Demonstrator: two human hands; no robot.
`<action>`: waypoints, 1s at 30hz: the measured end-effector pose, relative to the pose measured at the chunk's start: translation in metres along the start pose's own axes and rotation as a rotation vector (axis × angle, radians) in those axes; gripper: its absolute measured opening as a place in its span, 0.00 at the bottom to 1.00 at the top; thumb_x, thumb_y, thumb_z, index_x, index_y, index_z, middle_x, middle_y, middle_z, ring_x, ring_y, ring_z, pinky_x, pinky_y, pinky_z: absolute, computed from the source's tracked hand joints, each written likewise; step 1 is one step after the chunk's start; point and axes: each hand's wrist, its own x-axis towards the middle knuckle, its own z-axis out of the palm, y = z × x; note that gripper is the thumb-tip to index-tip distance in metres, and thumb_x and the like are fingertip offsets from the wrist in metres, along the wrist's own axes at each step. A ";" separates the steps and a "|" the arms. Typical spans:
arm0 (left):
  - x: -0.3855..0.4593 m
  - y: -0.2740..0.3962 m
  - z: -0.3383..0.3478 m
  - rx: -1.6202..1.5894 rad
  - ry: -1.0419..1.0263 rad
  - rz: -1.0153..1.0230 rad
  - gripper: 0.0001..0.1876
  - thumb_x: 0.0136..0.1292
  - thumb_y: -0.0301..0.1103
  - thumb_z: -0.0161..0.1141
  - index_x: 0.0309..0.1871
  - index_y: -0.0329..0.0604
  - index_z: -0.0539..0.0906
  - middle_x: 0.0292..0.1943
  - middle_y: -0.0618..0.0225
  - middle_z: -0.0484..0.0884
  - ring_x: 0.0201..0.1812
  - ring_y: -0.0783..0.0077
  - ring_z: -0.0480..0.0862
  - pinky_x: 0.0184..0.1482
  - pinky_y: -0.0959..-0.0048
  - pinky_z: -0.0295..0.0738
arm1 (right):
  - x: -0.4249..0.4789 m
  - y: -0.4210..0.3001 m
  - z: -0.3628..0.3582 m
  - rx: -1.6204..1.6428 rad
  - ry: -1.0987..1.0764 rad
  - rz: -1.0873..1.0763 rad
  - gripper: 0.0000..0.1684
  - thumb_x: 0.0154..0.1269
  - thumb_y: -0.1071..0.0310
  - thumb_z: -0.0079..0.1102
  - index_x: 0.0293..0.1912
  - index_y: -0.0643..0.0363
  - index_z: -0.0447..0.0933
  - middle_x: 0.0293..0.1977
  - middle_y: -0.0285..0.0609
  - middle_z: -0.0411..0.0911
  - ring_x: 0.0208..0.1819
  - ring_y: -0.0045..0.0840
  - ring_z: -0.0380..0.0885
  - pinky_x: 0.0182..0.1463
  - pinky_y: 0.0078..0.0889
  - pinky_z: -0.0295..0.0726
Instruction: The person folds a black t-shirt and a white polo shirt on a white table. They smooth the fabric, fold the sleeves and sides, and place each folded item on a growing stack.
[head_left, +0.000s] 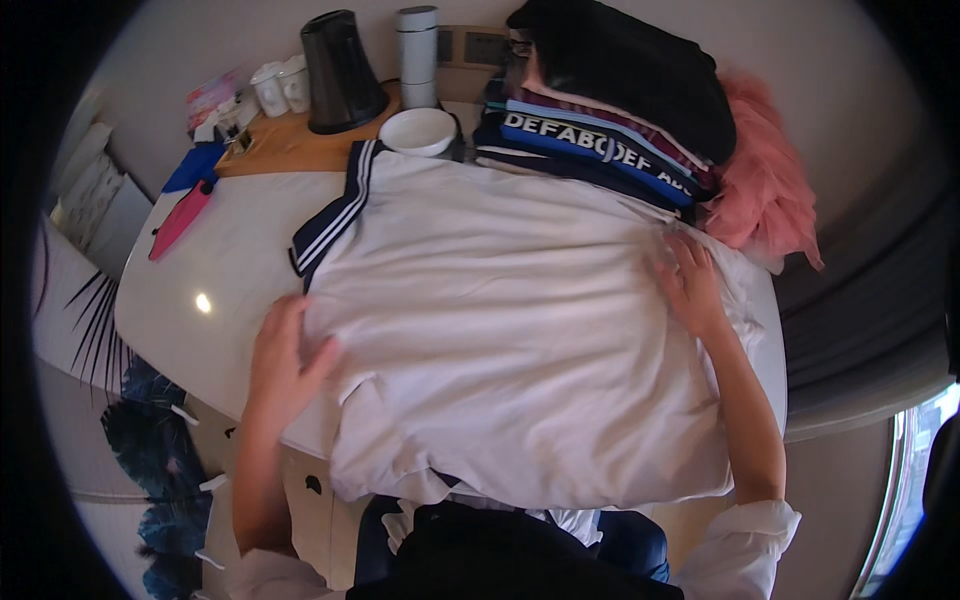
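Observation:
A white garment (495, 322) lies spread over the white tabletop, with creases across it and its near edge hanging at the table's front. A navy sleeve (334, 214) with white stripes sticks out at its far left. My left hand (289, 367) is at the garment's left edge, fingers apart, thumb over the cloth. On the right side of the garment, my right hand (690, 285) rests with fingers spread. Neither hand grips anything that I can see. Bunched cloth shows beyond my right wrist.
A stack of folded clothes (600, 112) stands at the back right, beside pink tulle (772, 180). Behind the garment are a white bowl (418, 133), a grey-white flask (418, 56) and a black kettle-like vessel (343, 71). A wooden tray (300, 142), lidded cups (270, 88) and a pink pouch (180, 221) are leftward.

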 end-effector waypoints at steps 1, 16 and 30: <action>-0.012 -0.003 -0.004 -0.053 0.063 -0.087 0.17 0.61 0.34 0.64 0.51 0.38 0.76 0.51 0.52 0.77 0.54 0.49 0.76 0.60 0.61 0.68 | -0.012 -0.017 -0.017 0.015 -0.028 -0.037 0.30 0.65 0.57 0.61 0.62 0.62 0.72 0.62 0.56 0.70 0.63 0.52 0.68 0.66 0.47 0.67; -0.075 0.072 -0.007 0.012 -0.308 0.087 0.51 0.51 0.48 0.78 0.72 0.32 0.61 0.69 0.39 0.64 0.68 0.39 0.67 0.69 0.49 0.62 | -0.315 -0.084 -0.077 0.259 0.916 0.909 0.05 0.70 0.76 0.57 0.39 0.69 0.79 0.30 0.38 0.80 0.34 0.17 0.78 0.42 0.18 0.76; -0.021 0.090 -0.061 0.269 0.096 0.206 0.17 0.58 0.30 0.71 0.50 0.33 0.84 0.38 0.47 0.81 0.41 0.43 0.80 0.47 0.59 0.77 | -0.340 -0.089 -0.054 1.351 0.606 0.901 0.04 0.72 0.73 0.54 0.44 0.62 0.73 0.41 0.36 0.79 0.43 0.19 0.78 0.52 0.23 0.75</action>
